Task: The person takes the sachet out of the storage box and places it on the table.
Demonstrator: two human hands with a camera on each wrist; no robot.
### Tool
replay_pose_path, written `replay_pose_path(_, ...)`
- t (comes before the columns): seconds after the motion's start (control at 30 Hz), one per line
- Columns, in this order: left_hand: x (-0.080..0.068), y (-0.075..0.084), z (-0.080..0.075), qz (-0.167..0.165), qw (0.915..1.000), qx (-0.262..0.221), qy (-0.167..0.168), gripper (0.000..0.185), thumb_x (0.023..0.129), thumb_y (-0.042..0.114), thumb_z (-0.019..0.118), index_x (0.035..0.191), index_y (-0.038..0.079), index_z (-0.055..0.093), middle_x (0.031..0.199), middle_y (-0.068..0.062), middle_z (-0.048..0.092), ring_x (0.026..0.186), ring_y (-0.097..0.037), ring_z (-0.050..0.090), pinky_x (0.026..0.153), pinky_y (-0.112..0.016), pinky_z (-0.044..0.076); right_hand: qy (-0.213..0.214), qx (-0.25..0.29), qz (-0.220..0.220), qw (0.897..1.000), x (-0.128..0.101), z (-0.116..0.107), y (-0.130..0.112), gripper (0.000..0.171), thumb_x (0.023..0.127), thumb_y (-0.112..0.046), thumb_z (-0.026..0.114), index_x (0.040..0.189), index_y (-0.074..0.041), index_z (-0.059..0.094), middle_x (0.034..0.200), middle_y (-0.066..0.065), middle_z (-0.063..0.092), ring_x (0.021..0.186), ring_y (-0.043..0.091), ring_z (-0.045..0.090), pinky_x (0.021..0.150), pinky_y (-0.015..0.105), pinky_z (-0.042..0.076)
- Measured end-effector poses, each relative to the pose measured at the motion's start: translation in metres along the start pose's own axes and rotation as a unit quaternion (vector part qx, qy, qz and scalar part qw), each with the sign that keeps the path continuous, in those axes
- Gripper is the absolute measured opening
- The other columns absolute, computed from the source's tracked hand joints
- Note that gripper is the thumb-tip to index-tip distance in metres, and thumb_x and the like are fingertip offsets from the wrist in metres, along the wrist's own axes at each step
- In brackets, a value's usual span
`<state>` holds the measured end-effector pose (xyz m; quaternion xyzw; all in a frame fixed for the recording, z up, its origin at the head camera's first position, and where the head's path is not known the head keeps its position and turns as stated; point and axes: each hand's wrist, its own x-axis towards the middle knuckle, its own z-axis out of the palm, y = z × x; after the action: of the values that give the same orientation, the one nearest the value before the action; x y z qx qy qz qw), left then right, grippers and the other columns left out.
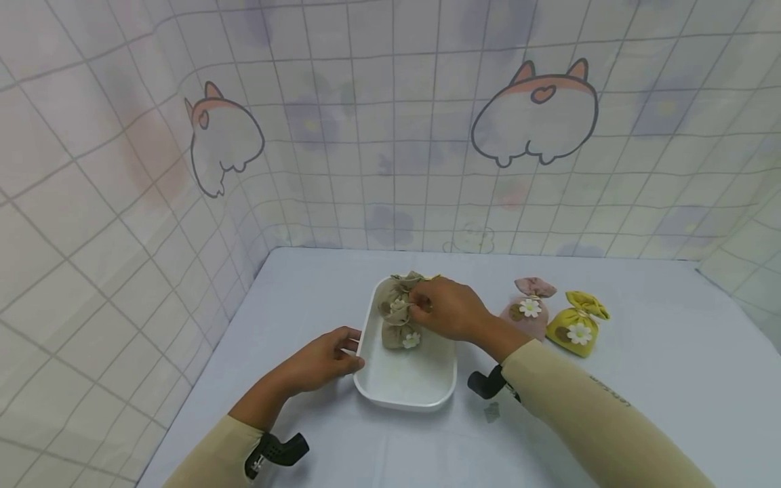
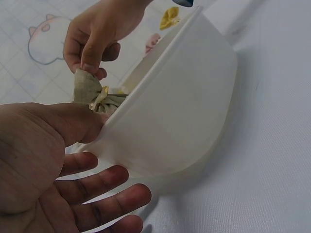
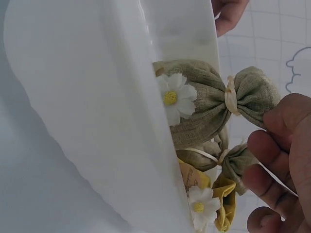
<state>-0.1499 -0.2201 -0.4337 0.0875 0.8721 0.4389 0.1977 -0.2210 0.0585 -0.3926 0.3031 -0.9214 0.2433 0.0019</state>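
Observation:
My right hand point(image 1: 448, 308) pinches the gathered top of a grey-green drawstring sachet point(image 3: 194, 99) with a white fabric flower, at the far left part of a white plastic bin point(image 1: 405, 379). Beside it in the bin lies a second grey-green sachet point(image 3: 200, 158), and the right wrist view also shows a yellow sachet point(image 3: 223, 206) there. My left hand point(image 1: 320, 359) is at the bin's left wall. Its thumb touches the rim, and its other fingers spread, fairly straight, along the outside in the left wrist view. The bin wall hides the sachets' lower parts.
Right of the bin, a pink sachet point(image 1: 529, 312) stands partly behind my right forearm, next to a yellow sachet point(image 1: 576, 329). A white cloth covers the table point(image 1: 659, 379). A grid-patterned curtain point(image 1: 415, 169) hangs behind and along the left side.

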Motion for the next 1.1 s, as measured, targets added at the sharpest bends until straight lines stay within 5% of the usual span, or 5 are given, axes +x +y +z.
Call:
replay_pose_path(0.53,-0.003,0.004,-0.001,0.000,1.0000,0.004,-0.002,0.046,0.099,0.020,0.070,0.140,0.007,0.055,0.132,-0.009,0.063,0.121,-0.029,0.062,0.098,-0.049,0.051,0.006,0.017,0.022,1.000,-0.013,-0.015,0.003,0.010,0.097,-0.028,0.067,0.102,-0.022,0.073,0.098,-0.007,0.068,0.093,0.014,0.063,0.077,0.039,0.055)
replay_pose_path(1.1,-0.002,0.003,-0.001,0.001,1.0000,0.002,0.000,0.046,0.098,0.021,0.071,0.140,0.007,0.055,0.131,-0.007,0.064,0.120,-0.028,0.062,0.098,-0.049,0.051,0.054,0.035,0.031,0.997,-0.026,-0.033,0.009,0.010,0.096,-0.027,0.068,0.100,-0.019,0.074,0.097,-0.004,0.067,0.090,0.019,0.063,0.070,0.036,0.052)
